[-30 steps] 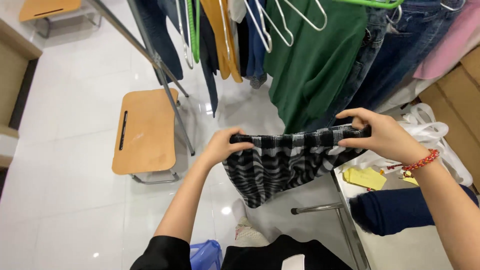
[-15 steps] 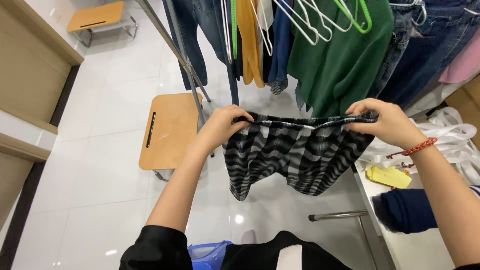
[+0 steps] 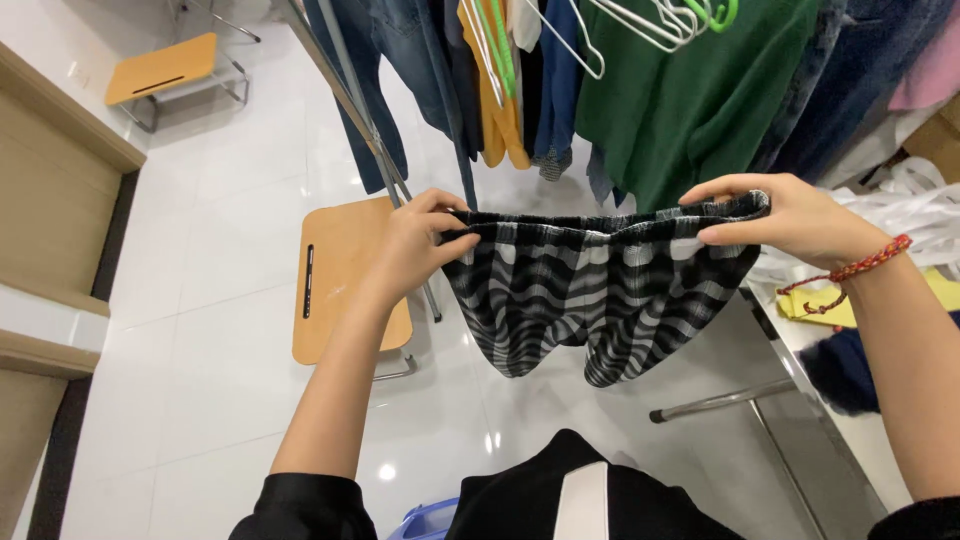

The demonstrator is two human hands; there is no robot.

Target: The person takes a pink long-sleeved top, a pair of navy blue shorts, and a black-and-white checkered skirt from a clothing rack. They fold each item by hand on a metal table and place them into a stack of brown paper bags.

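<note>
I hold a pair of black-and-white checked shorts (image 3: 590,290) stretched out by the waistband in front of me. My left hand (image 3: 415,240) pinches the left end of the waistband. At the right end, my right hand (image 3: 785,215), with a red beaded bracelet on the wrist, grips the band. The two legs hang down freely over the white floor.
A clothes rack (image 3: 600,70) with jeans, a green top (image 3: 700,100) and white hangers stands just behind the shorts. A wooden stool (image 3: 340,275) sits under my left hand, another (image 3: 165,65) far left. A metal table edge (image 3: 800,400) with yellow and navy cloths lies at right.
The shorts have been pulled wider and flatter between my hands, and both hands have risen closer to the rack. The view has shifted slightly left.
</note>
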